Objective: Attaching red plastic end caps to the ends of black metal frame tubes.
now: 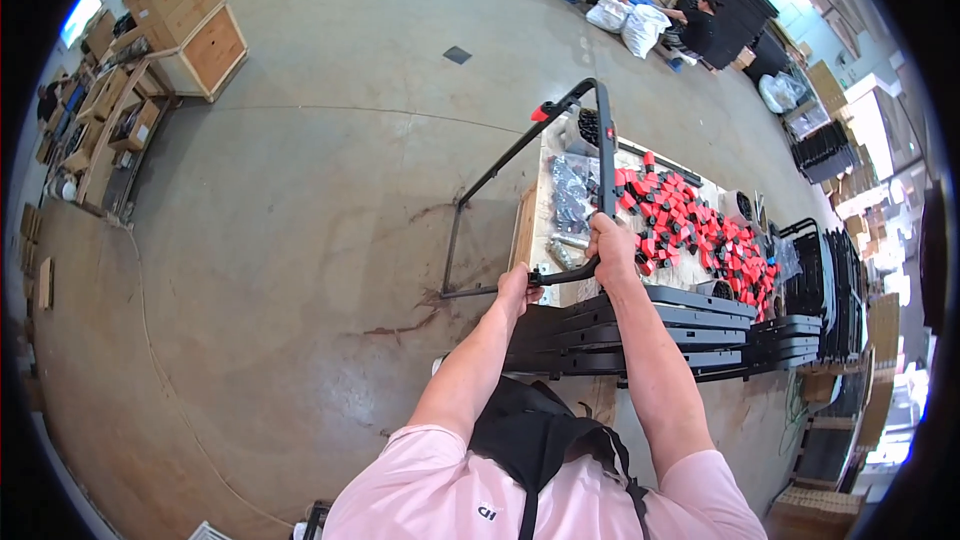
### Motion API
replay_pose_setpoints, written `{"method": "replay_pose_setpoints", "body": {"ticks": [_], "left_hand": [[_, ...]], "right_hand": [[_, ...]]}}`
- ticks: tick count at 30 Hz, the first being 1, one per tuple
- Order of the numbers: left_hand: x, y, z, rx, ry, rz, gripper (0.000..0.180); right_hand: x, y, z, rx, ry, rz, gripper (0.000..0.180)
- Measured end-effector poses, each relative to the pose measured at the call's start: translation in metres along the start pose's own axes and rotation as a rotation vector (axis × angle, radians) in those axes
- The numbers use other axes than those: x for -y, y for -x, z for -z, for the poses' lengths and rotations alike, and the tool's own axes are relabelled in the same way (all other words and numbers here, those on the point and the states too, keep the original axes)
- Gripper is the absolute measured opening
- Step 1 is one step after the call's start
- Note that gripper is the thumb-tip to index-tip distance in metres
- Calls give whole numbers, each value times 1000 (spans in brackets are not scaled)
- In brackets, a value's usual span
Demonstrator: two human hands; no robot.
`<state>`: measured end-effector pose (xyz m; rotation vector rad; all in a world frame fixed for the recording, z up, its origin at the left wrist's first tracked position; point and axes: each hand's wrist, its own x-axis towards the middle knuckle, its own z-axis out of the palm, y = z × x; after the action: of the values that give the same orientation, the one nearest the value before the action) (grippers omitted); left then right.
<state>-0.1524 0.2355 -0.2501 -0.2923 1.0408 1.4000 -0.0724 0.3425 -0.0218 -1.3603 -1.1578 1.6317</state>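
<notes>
A black tubular metal frame (516, 148) with rounded corners is held up at a tilt in front of me. My right hand (613, 248) is wrapped round its side bar near the bent corner. My left hand (514, 289) is closed on its near bar, beside a small black fitting (536, 280). A red piece (543, 112) sits on the frame's far part. Just beyond my right hand, a work table holds a heap of red-and-black plastic parts (690, 220) and a clear bag of dark small parts (576, 190).
Stacked black frames (660, 325) lie along the table's near side, with more black frames (825, 280) standing at the right. Two people crouch by white sacks (640, 28) at the far right. Cardboard boxes on a wooden crate (205, 50) and loaded shelves (110, 135) stand at the left.
</notes>
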Motion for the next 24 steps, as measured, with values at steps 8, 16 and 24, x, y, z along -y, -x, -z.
{"method": "replay_pose_setpoints", "body": {"ticks": [8,16,24], "left_hand": [[-9,9,-9,11,-171,40,42],[-12,17,29,-8,-315,50,87],[56,45,207,-354,-612,-24,46]], "right_hand": [[9,-1,7,-11,39,-11,15],[70,11,97,-61,848,339,77],[117,114,274,-322,529,419,40]]}}
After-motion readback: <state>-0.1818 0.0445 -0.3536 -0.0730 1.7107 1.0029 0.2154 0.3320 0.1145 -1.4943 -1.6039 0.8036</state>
